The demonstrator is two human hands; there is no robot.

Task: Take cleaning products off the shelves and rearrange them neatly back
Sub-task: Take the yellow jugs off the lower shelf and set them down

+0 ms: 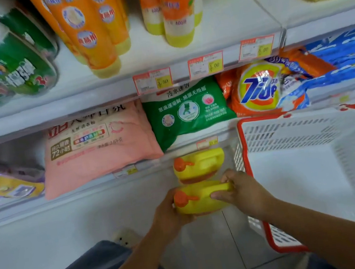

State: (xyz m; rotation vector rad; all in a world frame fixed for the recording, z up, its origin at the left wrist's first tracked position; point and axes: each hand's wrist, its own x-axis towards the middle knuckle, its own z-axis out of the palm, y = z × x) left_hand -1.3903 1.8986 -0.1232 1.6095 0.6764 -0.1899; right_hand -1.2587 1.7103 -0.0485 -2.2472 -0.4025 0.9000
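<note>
**Yellow jug (201, 202) held in both hands beside the basket (287, 136)**

The orange-capped jug is just left of the white, red-rimmed basket, low in front of the shelves. The left hand (167, 214) takes the cap end, its grip curled under the jug. The right hand (242, 191) has its grip closed over the other end. A second yellow jug (199, 165) stands just beyond, also left of the basket.
</note>
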